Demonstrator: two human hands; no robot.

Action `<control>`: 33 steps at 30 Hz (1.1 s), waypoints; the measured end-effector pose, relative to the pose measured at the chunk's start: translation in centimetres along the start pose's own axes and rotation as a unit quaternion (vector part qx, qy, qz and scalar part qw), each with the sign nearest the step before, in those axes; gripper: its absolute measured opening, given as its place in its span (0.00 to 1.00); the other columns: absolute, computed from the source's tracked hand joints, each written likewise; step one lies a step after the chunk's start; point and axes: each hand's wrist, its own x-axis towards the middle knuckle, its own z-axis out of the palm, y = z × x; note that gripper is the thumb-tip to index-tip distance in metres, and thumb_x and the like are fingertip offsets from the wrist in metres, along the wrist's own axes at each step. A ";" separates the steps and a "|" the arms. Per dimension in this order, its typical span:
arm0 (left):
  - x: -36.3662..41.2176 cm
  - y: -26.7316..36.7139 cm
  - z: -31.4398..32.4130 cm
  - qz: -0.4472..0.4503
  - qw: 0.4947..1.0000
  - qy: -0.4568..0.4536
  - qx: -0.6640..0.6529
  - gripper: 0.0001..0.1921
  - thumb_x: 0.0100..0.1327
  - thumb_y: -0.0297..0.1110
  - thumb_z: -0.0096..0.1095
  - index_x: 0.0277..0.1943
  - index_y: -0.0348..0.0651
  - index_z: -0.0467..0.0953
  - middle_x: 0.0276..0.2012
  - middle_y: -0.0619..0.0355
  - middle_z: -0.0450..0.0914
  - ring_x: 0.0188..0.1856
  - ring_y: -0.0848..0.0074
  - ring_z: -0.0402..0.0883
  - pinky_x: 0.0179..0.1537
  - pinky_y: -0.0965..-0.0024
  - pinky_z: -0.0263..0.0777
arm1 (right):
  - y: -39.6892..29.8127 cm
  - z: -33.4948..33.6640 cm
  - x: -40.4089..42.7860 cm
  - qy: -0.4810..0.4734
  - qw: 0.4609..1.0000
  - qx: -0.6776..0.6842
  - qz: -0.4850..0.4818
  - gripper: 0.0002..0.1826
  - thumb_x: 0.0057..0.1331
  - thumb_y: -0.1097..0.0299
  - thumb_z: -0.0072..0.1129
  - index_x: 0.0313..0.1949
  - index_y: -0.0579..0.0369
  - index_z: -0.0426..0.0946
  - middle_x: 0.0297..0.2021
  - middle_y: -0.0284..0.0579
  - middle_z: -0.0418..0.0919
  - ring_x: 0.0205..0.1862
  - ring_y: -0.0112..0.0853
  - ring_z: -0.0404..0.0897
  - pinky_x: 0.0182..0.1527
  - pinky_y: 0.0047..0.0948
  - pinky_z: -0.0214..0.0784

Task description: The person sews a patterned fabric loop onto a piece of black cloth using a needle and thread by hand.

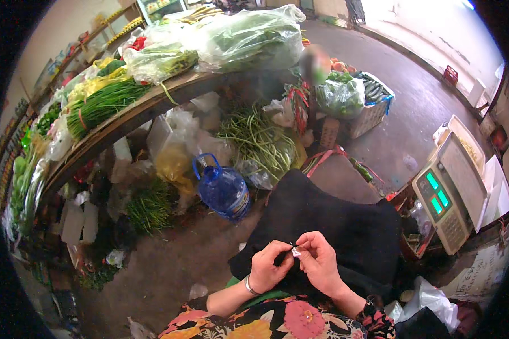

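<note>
My right hand (320, 260) pinches a small white object (296, 251) between thumb and forefinger; it is too small to identify. The fingertips of my left hand (269, 265) meet the right ones beside it, and whether they grip anything is hard to see. A metal bracelet (249, 284) circles my left wrist. Both hands are held above a black cloth (322, 207) spread over my lap. Below them shows the floral fabric (305, 318) of my clothing.
A blue plastic water jug (223, 190) stands on the floor ahead to the left, near long green beans (258, 144). Bagged vegetables (250, 42) lie along a wooden shelf (186, 87). To the right are a lit digital scale (443, 207), a cucumber crate (367, 116) and white plastic bags (434, 303).
</note>
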 end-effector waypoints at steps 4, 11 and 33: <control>-0.1 0.5 0.2 -0.070 0.997 0.000 -0.022 0.09 0.54 0.21 0.65 0.39 0.35 0.77 0.31 0.52 0.81 0.32 0.71 0.84 0.34 0.73 0.76 | 0.5 -0.5 0.3 -0.016 0.996 0.059 0.065 0.07 0.66 0.78 0.53 0.44 0.58 0.70 0.30 0.35 0.74 0.25 0.19 0.72 0.26 0.20 0.66; 1.0 0.4 -0.6 -0.084 0.996 0.022 -0.032 0.07 0.57 0.23 0.63 0.39 0.35 0.77 0.31 0.55 0.81 0.32 0.77 0.81 0.35 0.76 0.74 | 0.5 -0.9 0.0 -0.056 0.996 0.073 0.021 0.13 0.65 0.77 0.54 0.50 0.58 0.69 0.31 0.36 0.75 0.28 0.20 0.75 0.31 0.19 0.69; 1.3 0.0 -1.9 -0.029 0.986 -0.108 -0.119 0.08 0.52 0.18 0.62 0.37 0.34 0.77 0.32 0.54 0.80 0.33 0.72 0.80 0.38 0.75 0.72 | -1.1 -2.8 4.2 -0.176 0.982 0.001 0.074 0.07 0.65 0.68 0.59 0.36 0.60 0.78 0.28 0.31 0.76 0.31 0.19 0.73 0.35 0.22 0.67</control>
